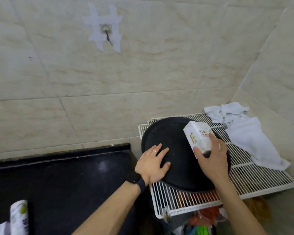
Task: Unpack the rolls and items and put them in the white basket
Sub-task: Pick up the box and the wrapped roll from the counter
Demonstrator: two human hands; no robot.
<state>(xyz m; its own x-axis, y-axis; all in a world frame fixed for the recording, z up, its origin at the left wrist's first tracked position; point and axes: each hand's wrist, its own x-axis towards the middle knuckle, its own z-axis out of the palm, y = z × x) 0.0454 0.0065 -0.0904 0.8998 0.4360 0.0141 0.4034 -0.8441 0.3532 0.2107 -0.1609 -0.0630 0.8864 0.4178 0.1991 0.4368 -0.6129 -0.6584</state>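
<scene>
Item: white pack [199,139] — green-orange label, dark patch at its lower end | Location: above black round tray [180,160] on wire rack [255,170] | We note: right hand [214,158] clasps pack — left hand [152,164] flat, fingers spread on tray.

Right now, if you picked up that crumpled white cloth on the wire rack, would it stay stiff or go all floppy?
Probably floppy: the crumpled white cloth lies in soft folds and sags over the edge of the white wire rack. It looks thin, so likely light for its size. It should not roll, though a fold might catch on the rack's wires when pulled.
</scene>
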